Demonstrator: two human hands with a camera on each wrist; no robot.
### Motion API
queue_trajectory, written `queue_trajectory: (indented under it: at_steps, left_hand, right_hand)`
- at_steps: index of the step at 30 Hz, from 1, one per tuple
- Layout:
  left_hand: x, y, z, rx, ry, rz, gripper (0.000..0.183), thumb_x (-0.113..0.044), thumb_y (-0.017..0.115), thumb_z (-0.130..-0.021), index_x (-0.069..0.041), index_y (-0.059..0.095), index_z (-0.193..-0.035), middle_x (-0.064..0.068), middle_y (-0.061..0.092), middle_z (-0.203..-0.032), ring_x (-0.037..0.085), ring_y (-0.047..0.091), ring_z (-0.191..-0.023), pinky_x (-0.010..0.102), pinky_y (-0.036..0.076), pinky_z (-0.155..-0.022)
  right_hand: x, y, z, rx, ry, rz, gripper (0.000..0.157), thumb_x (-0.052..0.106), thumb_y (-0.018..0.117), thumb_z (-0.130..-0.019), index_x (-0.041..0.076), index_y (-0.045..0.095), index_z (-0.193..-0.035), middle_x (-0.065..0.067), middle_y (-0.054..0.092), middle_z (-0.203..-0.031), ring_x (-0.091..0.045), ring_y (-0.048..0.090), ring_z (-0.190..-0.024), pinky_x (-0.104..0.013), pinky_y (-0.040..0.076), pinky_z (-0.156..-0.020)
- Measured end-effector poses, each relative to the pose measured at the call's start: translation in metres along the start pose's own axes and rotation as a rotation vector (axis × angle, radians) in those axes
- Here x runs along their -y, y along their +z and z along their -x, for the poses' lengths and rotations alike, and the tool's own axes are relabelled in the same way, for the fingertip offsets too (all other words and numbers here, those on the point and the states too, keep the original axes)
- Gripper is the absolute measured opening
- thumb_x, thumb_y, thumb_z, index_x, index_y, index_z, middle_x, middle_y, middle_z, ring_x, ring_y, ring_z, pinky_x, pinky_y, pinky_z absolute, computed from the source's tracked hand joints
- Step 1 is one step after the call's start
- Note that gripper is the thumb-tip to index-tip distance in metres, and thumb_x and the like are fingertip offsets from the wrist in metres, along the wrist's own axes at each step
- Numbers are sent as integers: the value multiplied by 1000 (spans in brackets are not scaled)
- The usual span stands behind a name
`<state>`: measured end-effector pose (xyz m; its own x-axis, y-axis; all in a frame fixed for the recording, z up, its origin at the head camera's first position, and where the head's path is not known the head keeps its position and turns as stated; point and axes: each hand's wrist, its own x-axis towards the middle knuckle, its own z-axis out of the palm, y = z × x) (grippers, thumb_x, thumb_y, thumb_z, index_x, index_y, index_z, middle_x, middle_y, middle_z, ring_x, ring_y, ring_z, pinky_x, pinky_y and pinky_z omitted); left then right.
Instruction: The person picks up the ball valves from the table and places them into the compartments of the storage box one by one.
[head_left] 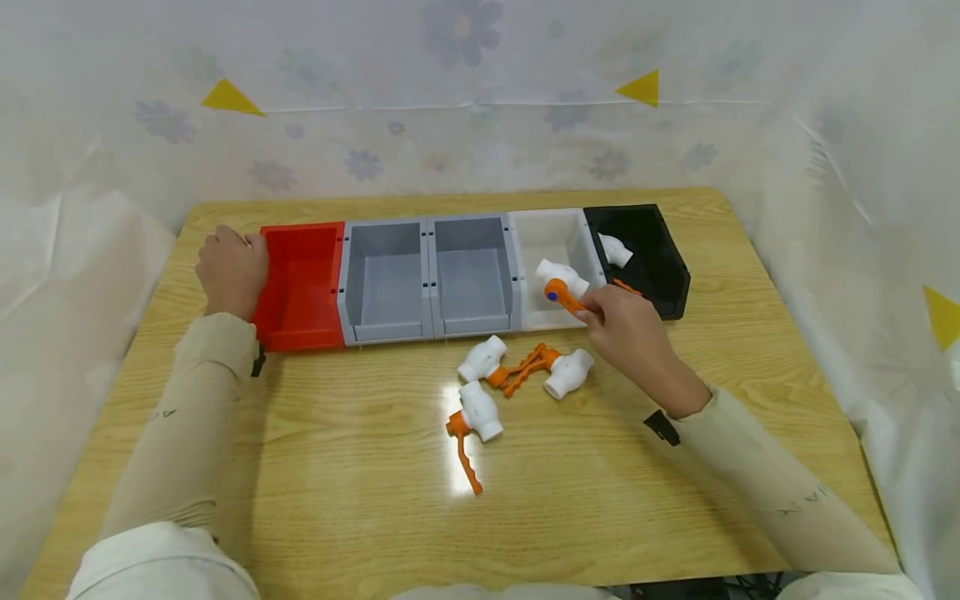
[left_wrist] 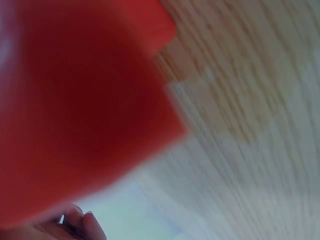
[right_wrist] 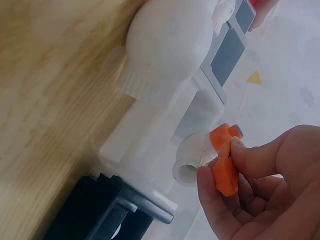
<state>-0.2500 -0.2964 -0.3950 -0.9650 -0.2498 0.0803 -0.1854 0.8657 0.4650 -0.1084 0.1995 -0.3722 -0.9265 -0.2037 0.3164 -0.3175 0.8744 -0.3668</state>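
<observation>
My right hand (head_left: 633,333) pinches the orange lever of a white plastic ball valve (head_left: 562,275) between thumb and fingers. That valve is over the white bin (head_left: 536,242); the right wrist view shows its open pipe end and orange handle (right_wrist: 226,175). Another ball valve (head_left: 617,250) lies in the black bin (head_left: 667,250), partly hidden by the bin wall. My left hand (head_left: 232,271) is at the left side of the red bin (head_left: 300,287), fingers curled. In the left wrist view the red bin hides much of that hand, so its hold on the rim is unclear.
Two grey bins (head_left: 386,279) stand between the red and white ones in one row. On the wooden table (head_left: 337,467) in front lie three more orange-handled ball valves (head_left: 480,412), two with levers crossing. Patterned white sheeting (head_left: 450,150) hangs behind and at the sides.
</observation>
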Motion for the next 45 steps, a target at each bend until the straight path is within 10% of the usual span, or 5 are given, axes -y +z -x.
queue_trajectory:
  at_steps: [15, 45]
  left_hand:
    - [-1, 2, 2, -16, 11, 30, 40, -28, 20, -94, 6, 40, -92, 23, 40, -89, 46, 41, -85, 59, 31, -77]
    - [-1, 2, 4, -43, 20, 47, 34, -27, 21, -94, 1, 37, -83, 21, 37, -81, 39, 38, -72, 53, 33, -68]
  right_hand:
    - [4, 18, -31, 145, 117, 61, 14, 10, 66, -84, 0, 69, -93, -11, 65, -87, -23, 59, -73, -38, 49, -65]
    - [8, 39, -54, 288, 73, 194, 9, 11, 61, -86, 4, 67, -85, -8, 55, -71, -22, 53, -62, -36, 43, -51]
